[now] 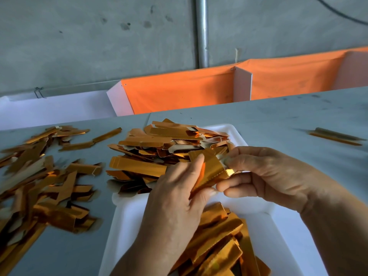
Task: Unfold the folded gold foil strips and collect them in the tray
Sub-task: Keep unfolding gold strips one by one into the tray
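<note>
Over the white tray (127,220) both hands hold one gold foil strip (211,172). My left hand (177,200) grips its near end between thumb and fingers. My right hand (266,178) pinches its far end, where a flap is bent up. A heap of gold strips (159,148) fills the tray's far part, and another bunch of gold strips (221,244) lies in its near part. A big loose pile of folded strips (39,188) covers the table to the left of the tray.
The grey table (288,116) runs right, with a few loose strips (336,136) at its far right. Behind it stand orange-lined white bins (179,94) against a concrete wall with a metal pipe (202,32).
</note>
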A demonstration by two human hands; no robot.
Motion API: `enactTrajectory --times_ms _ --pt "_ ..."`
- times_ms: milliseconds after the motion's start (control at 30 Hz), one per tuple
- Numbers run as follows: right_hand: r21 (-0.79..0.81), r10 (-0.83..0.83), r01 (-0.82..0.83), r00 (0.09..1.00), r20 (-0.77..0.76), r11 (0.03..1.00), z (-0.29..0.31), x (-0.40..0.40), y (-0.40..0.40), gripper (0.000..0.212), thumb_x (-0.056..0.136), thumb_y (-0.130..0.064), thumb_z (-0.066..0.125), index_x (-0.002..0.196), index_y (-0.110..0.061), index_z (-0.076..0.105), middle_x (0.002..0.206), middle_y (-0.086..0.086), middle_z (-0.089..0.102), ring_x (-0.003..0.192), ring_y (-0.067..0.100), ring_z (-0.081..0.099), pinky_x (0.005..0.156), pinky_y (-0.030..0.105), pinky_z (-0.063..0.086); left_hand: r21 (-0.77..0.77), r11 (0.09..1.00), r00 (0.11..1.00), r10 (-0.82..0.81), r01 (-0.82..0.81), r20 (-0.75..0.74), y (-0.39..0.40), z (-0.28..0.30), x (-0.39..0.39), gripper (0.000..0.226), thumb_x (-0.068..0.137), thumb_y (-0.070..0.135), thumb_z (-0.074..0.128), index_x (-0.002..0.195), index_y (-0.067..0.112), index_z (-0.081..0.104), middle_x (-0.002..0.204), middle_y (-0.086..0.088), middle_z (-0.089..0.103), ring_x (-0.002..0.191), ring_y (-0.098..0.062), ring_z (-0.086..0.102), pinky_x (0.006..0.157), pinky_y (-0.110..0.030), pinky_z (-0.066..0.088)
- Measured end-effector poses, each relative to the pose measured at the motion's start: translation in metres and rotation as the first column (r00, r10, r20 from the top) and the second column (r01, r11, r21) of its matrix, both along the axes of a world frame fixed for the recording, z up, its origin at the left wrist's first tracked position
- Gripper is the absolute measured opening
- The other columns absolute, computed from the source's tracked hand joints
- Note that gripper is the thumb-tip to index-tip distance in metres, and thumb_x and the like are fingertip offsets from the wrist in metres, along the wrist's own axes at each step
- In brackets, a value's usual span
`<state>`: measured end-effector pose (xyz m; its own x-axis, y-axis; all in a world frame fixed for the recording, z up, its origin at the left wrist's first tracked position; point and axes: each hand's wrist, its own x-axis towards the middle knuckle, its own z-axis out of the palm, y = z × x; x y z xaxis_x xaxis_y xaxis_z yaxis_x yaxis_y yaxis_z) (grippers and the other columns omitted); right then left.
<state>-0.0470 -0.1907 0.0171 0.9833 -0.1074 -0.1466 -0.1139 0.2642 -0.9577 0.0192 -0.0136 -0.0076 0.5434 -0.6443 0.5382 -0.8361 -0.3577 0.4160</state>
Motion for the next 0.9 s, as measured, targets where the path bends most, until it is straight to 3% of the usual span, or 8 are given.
enactTrajectory --times_ms 233,400,467,533,600,700,800,900 --pt "0.035 0.128 -0.126 0.991 -0.050 0.991 0.000 -0.002 -0.004 0.017 0.069 -0.008 0.076 0.085 -0.008 0.072 0.086 0.022 0.072 0.071 0.023 0.073 0.056 0.026 0.058 0.094 0.995 0.980 0.000 -0.019 0.201 -0.002 0.004 -0.002 0.054 0.088 0.042 0.045 0.129 0.009 0.057 0.112 0.001 0.066 0.099 -0.018 0.063 0.083 -0.022 0.048" --pt "-0.076 0.266 -0.272 0.960 -0.086 0.959 -0.003 -0.001 -0.008 0.042 0.062 -0.027 0.086 0.097 -0.007 0.072 0.088 0.013 0.070 0.072 0.019 0.070 0.058 0.024 0.057 0.168 0.985 0.936 -0.037 -0.024 0.349 -0.001 0.006 -0.001 0.046 0.084 0.029 0.056 0.123 0.005 0.062 0.104 -0.002 0.067 0.096 -0.017 0.063 0.082 -0.027 0.051" --pt "-0.166 0.257 -0.274 0.960 -0.114 0.947 -0.004 0.000 -0.005 0.027 0.066 -0.030 0.076 0.088 -0.014 0.075 0.074 0.006 0.066 0.066 0.014 0.065 0.058 0.021 0.054 0.208 0.978 0.925 -0.050 -0.032 0.376 -0.001 0.004 0.001 0.048 0.075 0.013 0.071 0.121 0.004 0.063 0.101 -0.004 0.068 0.093 -0.019 0.065 0.082 -0.032 0.053" --pt "-0.260 0.193 -0.221 0.973 -0.129 0.940 -0.006 0.002 -0.005 0.004 0.076 -0.021 0.072 0.079 -0.020 0.074 0.066 0.003 0.060 0.058 0.010 0.060 0.056 0.018 0.050 0.258 0.965 0.928 -0.066 -0.033 0.366 -0.001 0.003 0.002 0.054 0.067 0.012 0.079 0.119 0.005 0.064 0.099 -0.003 0.069 0.089 -0.019 0.066 0.076 -0.033 0.056" --pt "-0.336 0.137 -0.176 0.981 -0.137 0.925 -0.008 0.004 -0.008 0.014 0.085 -0.014 0.067 0.076 -0.022 0.074 0.062 0.001 0.058 0.055 0.007 0.056 0.054 0.017 0.048 0.292 0.956 0.933 -0.070 -0.039 0.352 -0.002 0.002 0.000 0.060 0.062 0.018 0.084 0.118 0.006 0.065 0.097 -0.001 0.069 0.085 -0.017 0.067 0.070 -0.030 0.057" --pt "-0.296 0.099 -0.137 0.985 -0.140 0.945 -0.009 0.003 -0.010 0.017 0.087 -0.009 0.064 0.078 -0.019 0.073 0.059 -0.001 0.056 0.053 0.007 0.054 0.052 0.017 0.047 0.274 0.961 0.951 -0.053 -0.035 0.306 -0.003 0.000 -0.002 0.066 0.058 0.017 0.087 0.119 0.006 0.065 0.096 -0.002 0.069 0.085 -0.018 0.068 0.066 -0.027 0.057" --pt "-0.156 0.166 -0.183 0.979 -0.119 0.971 -0.009 0.002 -0.010 0.005 0.078 -0.014 0.072 0.081 -0.012 0.068 0.058 -0.001 0.056 0.051 0.009 0.057 0.050 0.018 0.048 0.209 0.978 0.973 -0.065 0.017 0.224 -0.002 0.000 -0.002 0.060 0.065 0.014 0.081 0.121 0.006 0.063 0.102 -0.002 0.069 0.091 -0.019 0.066 0.073 -0.026 0.054" --pt "-0.001 0.313 -0.315 0.945 -0.095 0.949 -0.012 0.004 -0.009 0.027 0.073 -0.024 0.074 0.090 -0.006 0.064 0.071 0.006 0.062 0.060 0.015 0.065 0.052 0.021 0.053 0.172 0.983 0.966 -0.104 0.064 0.238 0.001 0.002 -0.001 0.050 0.076 0.009 0.070 0.125 0.006 0.060 0.107 0.000 0.065 0.095 -0.016 0.062 0.079 -0.023 0.051"
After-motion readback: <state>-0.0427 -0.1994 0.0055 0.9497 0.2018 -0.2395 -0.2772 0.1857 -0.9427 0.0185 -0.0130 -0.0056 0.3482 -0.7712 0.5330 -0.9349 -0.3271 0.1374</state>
